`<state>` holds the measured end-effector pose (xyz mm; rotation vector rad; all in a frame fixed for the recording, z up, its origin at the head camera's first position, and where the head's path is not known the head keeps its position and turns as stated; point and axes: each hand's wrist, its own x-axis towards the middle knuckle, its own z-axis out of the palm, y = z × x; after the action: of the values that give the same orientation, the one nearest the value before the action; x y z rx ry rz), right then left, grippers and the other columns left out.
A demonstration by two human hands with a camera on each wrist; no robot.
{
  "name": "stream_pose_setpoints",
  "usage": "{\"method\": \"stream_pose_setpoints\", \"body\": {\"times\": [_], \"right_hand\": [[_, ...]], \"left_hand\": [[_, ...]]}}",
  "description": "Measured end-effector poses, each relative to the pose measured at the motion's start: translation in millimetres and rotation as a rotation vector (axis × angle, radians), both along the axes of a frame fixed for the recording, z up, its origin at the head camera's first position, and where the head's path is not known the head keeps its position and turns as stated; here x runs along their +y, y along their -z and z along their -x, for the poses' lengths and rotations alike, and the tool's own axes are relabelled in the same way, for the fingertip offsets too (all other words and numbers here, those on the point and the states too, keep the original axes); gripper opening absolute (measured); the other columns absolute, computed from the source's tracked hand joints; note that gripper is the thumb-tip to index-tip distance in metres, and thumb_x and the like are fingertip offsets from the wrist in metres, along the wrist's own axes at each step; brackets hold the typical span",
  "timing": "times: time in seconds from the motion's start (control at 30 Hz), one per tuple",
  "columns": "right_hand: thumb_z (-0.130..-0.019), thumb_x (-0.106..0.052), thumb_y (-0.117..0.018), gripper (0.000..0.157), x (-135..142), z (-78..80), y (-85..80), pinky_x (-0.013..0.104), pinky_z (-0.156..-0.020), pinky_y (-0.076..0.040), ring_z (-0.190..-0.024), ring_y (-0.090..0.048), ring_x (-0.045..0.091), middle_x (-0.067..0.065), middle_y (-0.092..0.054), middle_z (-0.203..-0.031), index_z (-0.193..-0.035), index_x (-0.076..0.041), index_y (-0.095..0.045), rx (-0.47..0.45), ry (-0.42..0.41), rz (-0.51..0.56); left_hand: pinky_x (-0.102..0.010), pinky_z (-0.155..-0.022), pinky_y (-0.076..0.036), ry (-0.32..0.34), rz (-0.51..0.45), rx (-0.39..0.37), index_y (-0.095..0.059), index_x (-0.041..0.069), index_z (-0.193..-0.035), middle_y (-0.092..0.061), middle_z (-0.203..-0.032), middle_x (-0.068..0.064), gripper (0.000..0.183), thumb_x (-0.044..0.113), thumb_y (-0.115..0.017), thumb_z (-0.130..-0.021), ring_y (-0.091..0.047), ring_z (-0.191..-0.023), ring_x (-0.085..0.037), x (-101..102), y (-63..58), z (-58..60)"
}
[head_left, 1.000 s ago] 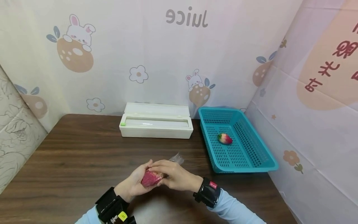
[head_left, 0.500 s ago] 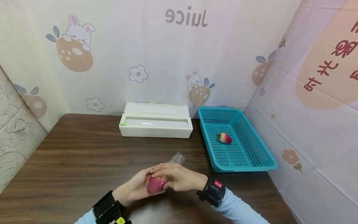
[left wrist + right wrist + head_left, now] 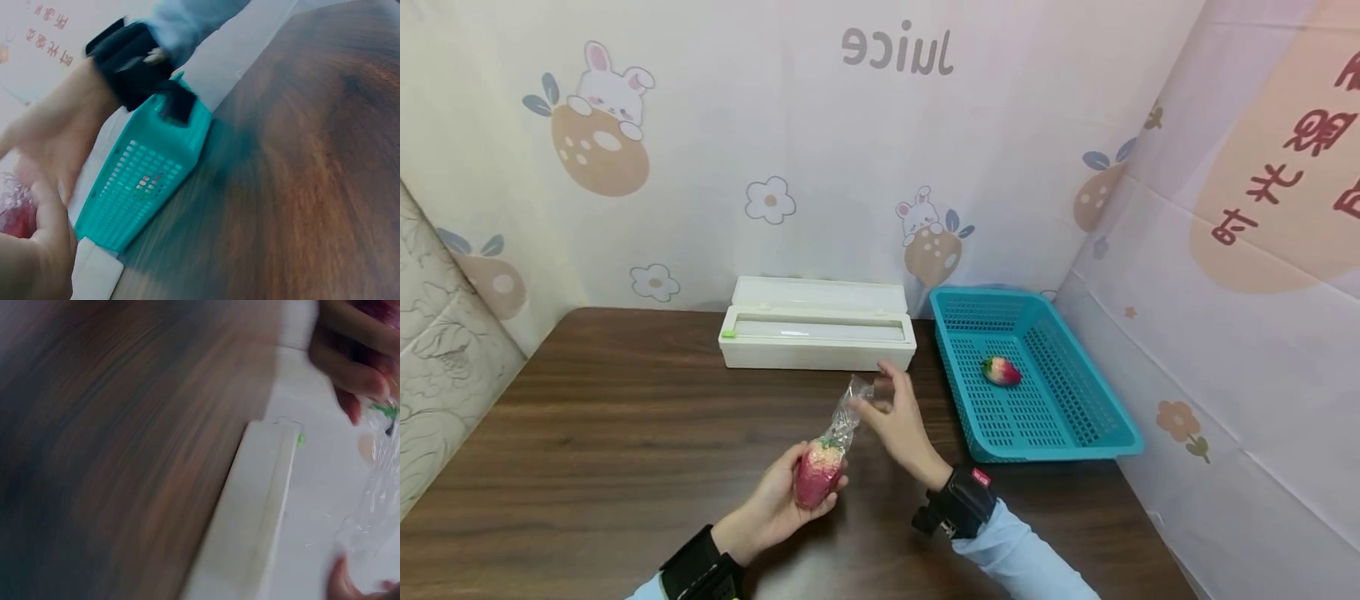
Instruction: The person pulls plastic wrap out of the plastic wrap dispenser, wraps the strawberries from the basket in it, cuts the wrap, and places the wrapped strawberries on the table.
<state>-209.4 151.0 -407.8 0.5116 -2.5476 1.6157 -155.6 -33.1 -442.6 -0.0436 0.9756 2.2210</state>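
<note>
My left hand (image 3: 775,504) holds a red strawberry (image 3: 817,475), pale near its green leafy end, which points up and away. Clear plastic wrap (image 3: 844,421) covers it and runs on past the leaves as a loose, crinkled tail. Beside the tail's far end is my right hand (image 3: 901,425), its fingers spread apart with the thumb close to the film; whether it touches cannot be told. In the left wrist view the wrapped strawberry (image 3: 15,212) shows only in part, at the left edge. The right wrist view is blurred, with the film (image 3: 375,500) at its right side.
At the back of the wooden table (image 3: 587,450) stands a white cling film box (image 3: 820,357), lid raised. Right of it, a teal perforated basket (image 3: 1052,456) holds another strawberry (image 3: 1002,371). Printed curtains (image 3: 820,125) close off the back and sides.
My right hand has left the strawberry and moved up and away along the film, its fingers now spread. The left hand has turned the strawberry so the film tail points away and stretches out.
</note>
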Motion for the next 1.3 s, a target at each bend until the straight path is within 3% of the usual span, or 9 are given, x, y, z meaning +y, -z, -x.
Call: {"method": "stream_pose_setpoints", "body": {"times": [0.07, 0.13, 0.27, 0.4, 0.57, 0.77, 1.03, 1.2, 1.3], "right_hand": [[-0.082, -0.048, -0.061, 0.074, -3.6, 5.6, 1.1, 0.039, -0.081, -0.049, -0.101, -0.053, 0.023, 0.013, -0.043, -0.129, -0.138, -0.008, -0.033, -0.253, 0.059, 0.106], [-0.082, -0.055, -0.056, 0.074, -6.0, 10.2, 2.4, 0.040, -0.078, -0.049, -0.098, -0.053, 0.023, 0.014, -0.046, -0.123, -0.135, -0.007, -0.035, -0.429, 0.041, 0.155], [-0.082, -0.058, -0.053, 0.068, -8.4, 13.0, 5.0, 0.031, -0.066, -0.048, -0.079, -0.053, 0.015, 0.006, -0.053, -0.100, -0.124, -0.004, -0.049, -0.608, 0.002, 0.207], [-0.090, -0.047, -0.049, 0.046, -12.1, 11.8, 4.6, 0.020, -0.050, -0.038, -0.055, -0.043, 0.007, -0.004, -0.049, -0.069, -0.098, -0.003, -0.060, -0.628, -0.013, 0.273], [-0.097, -0.038, -0.040, 0.035, -19.0, 12.9, 2.3, 0.018, -0.049, -0.035, -0.054, -0.041, 0.005, -0.005, -0.044, -0.065, -0.075, -0.013, -0.052, -0.583, 0.022, 0.374], [-0.099, -0.037, -0.035, 0.039, -24.3, 17.3, -0.7, 0.018, -0.047, -0.031, -0.052, -0.034, 0.006, -0.005, -0.038, -0.065, -0.070, -0.013, -0.048, -0.609, 0.048, 0.429], [-0.101, -0.029, -0.030, 0.040, -25.0, 27.6, -2.2, 0.013, -0.038, -0.024, -0.038, -0.027, -0.001, -0.009, -0.033, -0.053, -0.067, -0.013, -0.045, -0.860, -0.050, 0.785], [-0.100, -0.028, -0.031, 0.033, -27.4, 25.9, -8.5, 0.014, -0.045, -0.033, -0.048, -0.036, 0.000, -0.008, -0.038, -0.059, -0.073, -0.013, -0.043, -0.855, -0.048, 0.858], [-0.100, -0.027, -0.033, 0.030, -27.7, 24.3, -16.1, 0.014, -0.047, -0.033, -0.051, -0.037, 0.000, -0.008, -0.038, -0.061, -0.076, -0.012, -0.041, -0.834, -0.056, 0.888]], "left_hand": [[-0.017, -0.067, -0.048, -0.022, 0.013, 0.012, -0.011, 0.003, -0.139, -0.058, -0.102, -0.002, 0.052, 0.037, -0.014, -0.100, -0.060, -0.085, -0.010, 3.7, 0.3, -1.8], [-0.015, -0.062, -0.046, -0.050, 0.021, 0.022, -0.013, 0.004, -0.138, -0.059, -0.101, -0.002, 0.052, 0.038, -0.015, -0.100, -0.060, -0.082, -0.010, 7.2, 1.2, -3.7], [-0.014, -0.058, -0.044, -0.074, 0.052, 0.046, -0.017, 0.003, -0.137, -0.059, -0.100, -0.003, 0.056, 0.045, -0.016, -0.099, -0.060, -0.078, -0.009, 11.4, 3.9, -6.8], [-0.013, -0.055, -0.043, -0.070, 0.105, 0.052, -0.020, 0.000, -0.136, -0.061, -0.097, -0.004, 0.063, 0.050, -0.021, -0.097, -0.059, -0.074, -0.008, 12.5, 7.7, -9.3], [-0.012, -0.053, -0.041, -0.064, 0.111, 0.066, -0.021, 0.000, -0.132, -0.059, -0.094, -0.003, 0.060, 0.048, -0.023, -0.098, -0.057, -0.071, -0.007, 14.7, 11.5, -11.8], [-0.014, -0.052, -0.038, -0.049, 0.083, 0.098, -0.025, 0.002, -0.125, -0.058, -0.092, -0.001, 0.050, 0.044, -0.020, -0.099, -0.055, -0.070, -0.007, 17.7, 10.1, -12.2], [-0.013, -0.050, -0.038, -0.026, 0.056, 0.146, -0.023, 0.004, -0.123, -0.058, -0.092, 0.002, 0.057, 0.053, -0.030, -0.095, -0.055, -0.070, -0.006, 18.5, 2.3, -5.1], [-0.014, -0.053, -0.039, -0.016, 0.045, 0.145, -0.021, 0.003, -0.130, -0.059, -0.096, 0.001, 0.060, 0.053, -0.025, -0.096, -0.057, -0.073, -0.008, 16.9, 0.2, -4.8], [-0.018, -0.064, -0.047, 0.021, 0.023, 0.163, -0.017, 0.000, -0.136, -0.059, -0.103, 0.000, 0.066, 0.053, -0.018, -0.097, -0.061, -0.083, -0.010, 12.9, -0.2, -2.5]]}}
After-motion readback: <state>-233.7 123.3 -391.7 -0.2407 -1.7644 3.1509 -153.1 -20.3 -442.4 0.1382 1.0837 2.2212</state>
